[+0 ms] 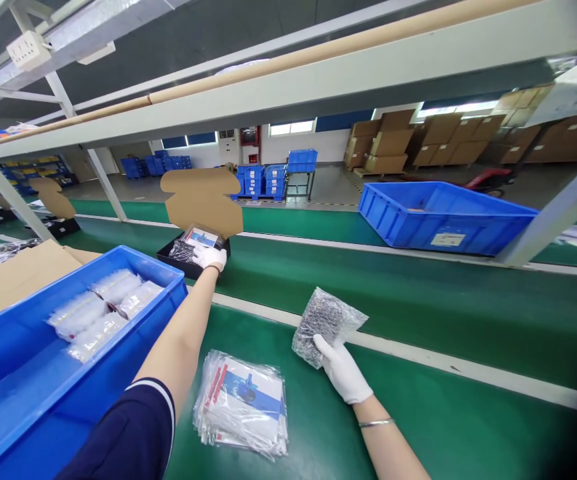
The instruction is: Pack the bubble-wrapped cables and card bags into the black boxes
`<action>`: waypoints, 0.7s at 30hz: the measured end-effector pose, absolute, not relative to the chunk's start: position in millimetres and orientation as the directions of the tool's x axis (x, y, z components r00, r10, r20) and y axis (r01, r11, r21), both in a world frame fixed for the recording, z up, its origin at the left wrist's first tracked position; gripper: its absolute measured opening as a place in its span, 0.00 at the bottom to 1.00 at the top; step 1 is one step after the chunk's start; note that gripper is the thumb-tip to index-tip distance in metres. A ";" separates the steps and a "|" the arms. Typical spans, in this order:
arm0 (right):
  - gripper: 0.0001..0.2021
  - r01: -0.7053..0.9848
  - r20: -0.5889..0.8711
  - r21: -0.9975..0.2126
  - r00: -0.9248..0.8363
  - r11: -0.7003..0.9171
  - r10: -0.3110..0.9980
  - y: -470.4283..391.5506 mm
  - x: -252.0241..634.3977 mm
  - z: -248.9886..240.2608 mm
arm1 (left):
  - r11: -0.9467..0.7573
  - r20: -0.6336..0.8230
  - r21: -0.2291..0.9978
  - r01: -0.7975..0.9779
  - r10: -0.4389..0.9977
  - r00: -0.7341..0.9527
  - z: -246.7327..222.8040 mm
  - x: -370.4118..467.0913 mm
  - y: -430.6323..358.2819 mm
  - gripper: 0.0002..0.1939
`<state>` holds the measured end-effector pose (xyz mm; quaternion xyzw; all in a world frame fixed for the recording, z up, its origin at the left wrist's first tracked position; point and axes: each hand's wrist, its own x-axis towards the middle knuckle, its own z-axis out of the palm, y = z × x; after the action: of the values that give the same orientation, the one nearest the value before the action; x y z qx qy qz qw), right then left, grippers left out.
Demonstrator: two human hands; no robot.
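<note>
My right hand (343, 373), in a white glove, grips a bubble-wrap pouch (325, 323) by its near edge, thumb on top. The pouch looks dark grey, and its contents cannot be made out. My left hand (210, 257), also gloved, reaches into an open black box (188, 267) with its brown cardboard lid (203, 200) raised. Its fingers appear stretched over the contents, fingertips partly hard to see. Inside the box lie a bagged printed leaflet (202, 237) and a dark plastic-wrapped item (182, 251). A stack of bagged leaflets (245, 400) lies on the green surface between my arms.
On the left stands a blue bin (133, 257) with several clear bagged packs (118, 287). Another blue bin (448, 217) sits at the far right beside a white post (558, 200). A white beam (288, 87) crosses overhead. More open boxes (61, 227) stand further left.
</note>
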<state>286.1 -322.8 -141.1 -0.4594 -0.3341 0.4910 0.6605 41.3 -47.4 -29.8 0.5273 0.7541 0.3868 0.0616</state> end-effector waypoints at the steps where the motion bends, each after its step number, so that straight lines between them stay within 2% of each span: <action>1: 0.27 -0.336 -0.008 -0.937 0.299 0.098 0.954 -323.0 286.3 -140.3 | 0.142 0.341 0.608 0.781 0.842 -0.418 -38.5 46.4 -54.9 0.32; 6: 0.27 -0.366 -0.014 -0.926 0.284 0.095 0.959 -323.3 285.8 -137.8 | 0.103 0.445 0.447 0.889 0.836 -0.321 -66.4 41.0 -86.8 0.21; 11: 0.27 -0.364 0.001 -0.925 0.281 0.108 0.960 -320.4 287.0 -144.0 | -0.044 0.393 0.327 0.944 0.915 -0.094 -75.5 22.8 -87.1 0.14; 17: 0.28 -0.385 -0.027 -0.919 0.276 0.085 0.961 -318.3 284.5 -143.3 | -0.175 0.406 0.351 0.920 0.914 0.018 -84.7 56.0 -88.8 0.10; 21: 0.30 -0.393 -0.040 -0.917 0.258 0.067 0.965 -320.1 285.1 -142.2 | -0.194 0.447 0.400 0.896 0.894 -0.006 -88.4 90.0 -106.9 0.15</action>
<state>285.1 -320.1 -142.2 -0.4459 -0.3210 0.5175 0.6560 90.0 -106.9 -88.4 0.7048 0.6349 0.3165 -0.0010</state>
